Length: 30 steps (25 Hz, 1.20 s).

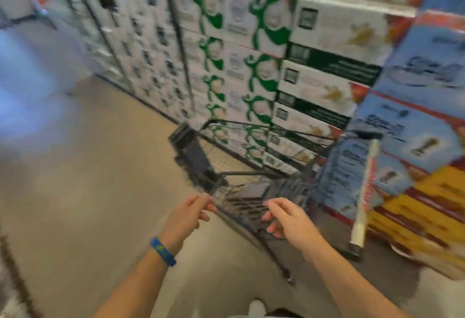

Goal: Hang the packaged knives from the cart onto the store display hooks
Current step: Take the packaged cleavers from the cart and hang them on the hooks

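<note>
Looked down on a dark wire shopping cart [251, 174] parked on the beige floor [88, 166], just beside the stacked goods of a store aisle. Held the left grip [192, 213] at the near left corner of the cart's rim, with thumb and forefinger drawn close together at the bar; could not tell through the blur whether pinching the bar or only touching. Wore a blue wristband [163, 254] on that wrist. Held the right grip [284, 219] over the near rim farther right, with fingers loosely curled; could not tell whether grasping the rim or released.

Made out dark flat packs [241, 205] low in the basket between the two grips, with a grey-blue piece [254, 188] just behind; too smeared to confirm as the packaged knives.

Noted white cartons with green print [236, 40] stacked high behind the cart, white-and-black cartons [334, 48] beside those on the right, then blue cartons [415, 86] above yellow cartons [432, 199] at the far right. Noted a white rod [366, 191] with a dark top end, tilted, in front of the blue and yellow cartons, just right of the cart. Glimpsed a white shoe tip [256, 307] at the bottom edge.
</note>
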{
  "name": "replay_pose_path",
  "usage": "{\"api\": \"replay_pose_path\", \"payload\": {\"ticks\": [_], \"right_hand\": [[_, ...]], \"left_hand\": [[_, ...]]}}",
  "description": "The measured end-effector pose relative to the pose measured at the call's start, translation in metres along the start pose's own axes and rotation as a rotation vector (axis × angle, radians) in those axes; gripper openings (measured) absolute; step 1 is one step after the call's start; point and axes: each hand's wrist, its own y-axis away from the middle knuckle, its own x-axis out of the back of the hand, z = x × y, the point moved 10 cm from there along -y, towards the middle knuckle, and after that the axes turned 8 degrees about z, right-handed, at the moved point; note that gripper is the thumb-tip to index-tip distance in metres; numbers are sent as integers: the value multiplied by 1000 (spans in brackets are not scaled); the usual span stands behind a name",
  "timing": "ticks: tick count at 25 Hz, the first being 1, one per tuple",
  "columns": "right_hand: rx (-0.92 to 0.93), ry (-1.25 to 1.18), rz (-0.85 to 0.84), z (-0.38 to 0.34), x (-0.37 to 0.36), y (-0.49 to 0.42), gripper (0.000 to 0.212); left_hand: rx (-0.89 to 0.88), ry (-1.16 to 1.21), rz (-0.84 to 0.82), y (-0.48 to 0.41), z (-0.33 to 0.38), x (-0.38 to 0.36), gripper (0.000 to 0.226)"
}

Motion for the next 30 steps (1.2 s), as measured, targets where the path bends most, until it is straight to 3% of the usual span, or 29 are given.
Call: {"api": "replay_pose_path", "payload": {"ticks": [6,13,22,25,28,30], "right_hand": [[-126,-65,219,35,93,-25,22],[-245,-108,338,62,83,-92,16],[-423,-134,539,81,50,-191,12],[-411,154,563,87,54,-235,18],[-226,611,613,72,61,-273,26],[-276,931,489,82,57,-297,39]], "left_hand": [[11,-144,-242,-50,28,-119,29],[87,-225,-431,-152,23,-180,24],[106,-608,-638,-279,4,-217,17],[64,-729,-753,-295,-14,-248,22],[72,-767,-790,-306,-34,-268,22],[109,-767,-788,-311,-48,-274,19]]}}
